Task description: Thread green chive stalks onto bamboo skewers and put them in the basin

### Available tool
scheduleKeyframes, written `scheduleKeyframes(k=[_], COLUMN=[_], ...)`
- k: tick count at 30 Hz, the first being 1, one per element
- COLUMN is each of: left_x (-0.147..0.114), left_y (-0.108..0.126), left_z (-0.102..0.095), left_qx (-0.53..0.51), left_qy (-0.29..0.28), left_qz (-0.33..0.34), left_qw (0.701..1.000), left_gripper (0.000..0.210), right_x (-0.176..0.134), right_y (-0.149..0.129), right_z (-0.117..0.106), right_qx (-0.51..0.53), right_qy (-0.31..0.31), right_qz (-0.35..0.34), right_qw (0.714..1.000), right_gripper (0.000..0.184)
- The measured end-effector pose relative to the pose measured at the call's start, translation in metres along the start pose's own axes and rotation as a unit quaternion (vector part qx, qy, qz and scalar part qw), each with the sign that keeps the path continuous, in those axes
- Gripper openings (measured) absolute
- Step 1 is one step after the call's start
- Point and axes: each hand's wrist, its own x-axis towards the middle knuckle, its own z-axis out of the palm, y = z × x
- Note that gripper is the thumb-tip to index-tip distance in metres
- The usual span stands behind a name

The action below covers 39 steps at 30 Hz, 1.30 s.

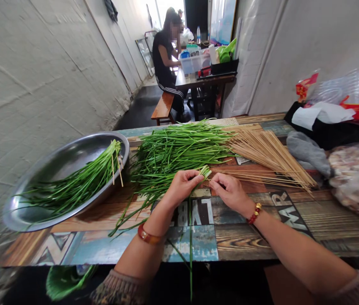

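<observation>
Near the middle of the table, my left hand (184, 185) is closed around a small bunch of garlic chives (205, 171), its pale cut ends pointing right. My right hand (230, 191) pinches a thin bamboo skewer close to those ends; the fingers hide most of it. Behind my hands lies a large heap of green chives (182, 146). A fanned pile of bamboo skewers (262, 150) is to its right. On the left, a metal basin (71, 148) contains chives (84, 184) with skewers through their pale ends.
Plastic bags (357, 169) and a grey cloth-like bundle (308, 152) crowd the table's right end. A few loose chives (191, 250) hang over the front edge. Farther back, a person (167, 55) sits on a wooden bench (163, 106) at another table (192, 80).
</observation>
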Motion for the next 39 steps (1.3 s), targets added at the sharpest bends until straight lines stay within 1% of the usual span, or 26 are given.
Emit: scheduleKeyframes(k=[6,12,14,16,18,21,23,25,29,31,33,36,39], left_x=[-0.001,-0.001,-0.001,0.0,0.0,0.0,0.0,0.0,0.0,0.0,0.0,0.002,0.004], left_y=[0.001,0.004,0.004,0.005,0.005,0.004,0.003,0.001,-0.001,0.0,0.0,-0.003,-0.008], left_z=[0.004,0.005,0.003,-0.002,-0.008,-0.017,-0.02,-0.02,-0.017,-0.015,-0.013,-0.013,-0.014], left_qx=[0.027,0.059,0.054,0.035,0.01,-0.011,-0.002,0.023,0.093,0.114,0.119,0.103,0.07], left_qy=[-0.022,-0.018,0.007,0.057,0.103,0.149,0.173,0.178,0.141,0.129,0.129,0.151,0.19], left_qz=[0.009,0.027,0.032,0.03,0.023,0.025,0.031,0.033,0.044,0.053,0.058,0.063,0.069], left_qw=[0.999,0.998,0.998,0.997,0.994,0.988,0.984,0.983,0.985,0.984,0.983,0.981,0.977], left_gripper=[0.037,0.036,0.032,0.03,0.033,0.035,0.033,0.03,0.026,0.026,0.026,0.026,0.026], right_x=[0.0,0.001,0.0,0.0,0.0,0.001,0.002,0.002,0.003,0.003,0.004,0.006,0.008], right_y=[-0.001,-0.002,-0.001,-0.001,-0.001,-0.003,-0.003,-0.001,0.01,0.016,0.019,0.019,0.014], right_z=[0.001,0.0,0.0,-0.002,-0.006,-0.014,-0.019,-0.022,-0.023,-0.021,-0.017,-0.012,-0.009], right_qx=[0.002,0.045,0.077,0.107,0.14,0.196,0.209,0.191,0.132,0.115,0.116,0.164,0.258], right_qy=[0.007,-0.006,-0.011,-0.008,-0.024,-0.105,-0.158,-0.18,-0.177,-0.155,-0.124,-0.099,-0.094], right_qz=[-0.006,0.032,0.055,0.081,0.104,0.126,0.128,0.12,0.091,0.079,0.079,0.112,0.161], right_qw=[1.0,0.998,0.995,0.991,0.984,0.967,0.957,0.957,0.971,0.978,0.982,0.975,0.948], right_gripper=[0.025,0.027,0.026,0.026,0.026,0.028,0.028,0.028,0.025,0.023,0.022,0.033,0.042])
